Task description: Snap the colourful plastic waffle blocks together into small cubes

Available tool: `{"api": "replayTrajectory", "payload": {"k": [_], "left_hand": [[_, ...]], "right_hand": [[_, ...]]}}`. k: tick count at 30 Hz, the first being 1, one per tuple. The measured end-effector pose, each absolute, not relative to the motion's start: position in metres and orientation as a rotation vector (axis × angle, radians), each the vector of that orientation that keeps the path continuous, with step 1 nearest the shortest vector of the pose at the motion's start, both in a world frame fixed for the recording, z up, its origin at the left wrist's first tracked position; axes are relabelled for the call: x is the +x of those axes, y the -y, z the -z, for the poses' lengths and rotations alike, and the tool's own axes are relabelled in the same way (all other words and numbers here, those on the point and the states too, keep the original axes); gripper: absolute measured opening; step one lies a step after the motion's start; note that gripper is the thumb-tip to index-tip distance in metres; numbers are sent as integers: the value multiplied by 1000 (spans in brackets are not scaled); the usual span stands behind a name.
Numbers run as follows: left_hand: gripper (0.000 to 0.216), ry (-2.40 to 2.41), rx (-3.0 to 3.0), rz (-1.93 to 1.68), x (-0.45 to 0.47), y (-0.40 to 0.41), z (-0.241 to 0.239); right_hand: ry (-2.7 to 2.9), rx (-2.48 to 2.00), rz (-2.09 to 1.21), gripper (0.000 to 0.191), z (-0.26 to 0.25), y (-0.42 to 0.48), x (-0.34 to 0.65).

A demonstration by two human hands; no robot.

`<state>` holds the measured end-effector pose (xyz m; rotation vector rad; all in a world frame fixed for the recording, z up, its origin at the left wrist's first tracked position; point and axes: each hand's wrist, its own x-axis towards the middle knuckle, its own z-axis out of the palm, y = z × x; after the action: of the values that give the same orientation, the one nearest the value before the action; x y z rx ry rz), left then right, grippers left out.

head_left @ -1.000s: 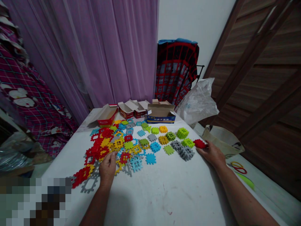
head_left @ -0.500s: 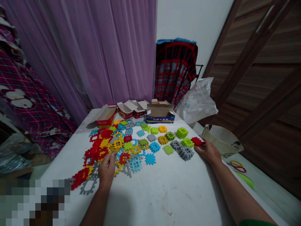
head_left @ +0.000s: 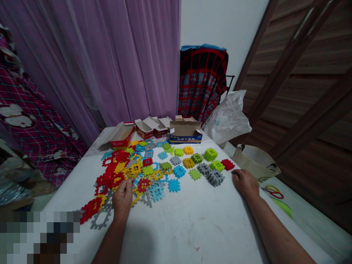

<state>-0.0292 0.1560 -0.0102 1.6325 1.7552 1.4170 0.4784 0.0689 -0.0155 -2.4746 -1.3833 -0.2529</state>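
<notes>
My left hand (head_left: 123, 198) is at the front of a heap of notched plastic building pieces, its fingers curled together; whether anything is between them is hidden. Red pieces (head_left: 111, 174) and yellow window pieces (head_left: 135, 168) lie just beyond it, and a grey frame piece (head_left: 101, 219) is to its left. On the table's right edge rests my right hand (head_left: 246, 183), loosely closed with nothing showing in it. A red stack (head_left: 228, 164) stands just beyond those fingers, apart from them. Near it are grey stacks (head_left: 216, 177) and a lime-green stack (head_left: 217, 165).
Opened cardboard boxes line the table's back, among them a red box (head_left: 122, 137) and a blue box (head_left: 185, 137). Past the right edge are a clear plastic bag (head_left: 228, 119), a beige bag (head_left: 254, 163) and scissors (head_left: 275, 192). A purple curtain (head_left: 132, 58) hangs behind.
My right hand has come off the red stack and drawn back toward me, onto the table edge. My left hand has barely moved. The whole view has shifted slightly.
</notes>
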Motion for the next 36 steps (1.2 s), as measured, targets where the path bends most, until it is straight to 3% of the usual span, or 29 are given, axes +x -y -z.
{"api": "replayTrajectory", "payload": {"k": [25,36], "left_hand": [[45,-1752,1649,-1412,-29,-155,9],[45,-1694,1609,-1452,-28,-156,13]], "right_hand": [[1519,-2413,337,34,19,-74,481],[1080,-2354,230,39,6,-68,474]]}}
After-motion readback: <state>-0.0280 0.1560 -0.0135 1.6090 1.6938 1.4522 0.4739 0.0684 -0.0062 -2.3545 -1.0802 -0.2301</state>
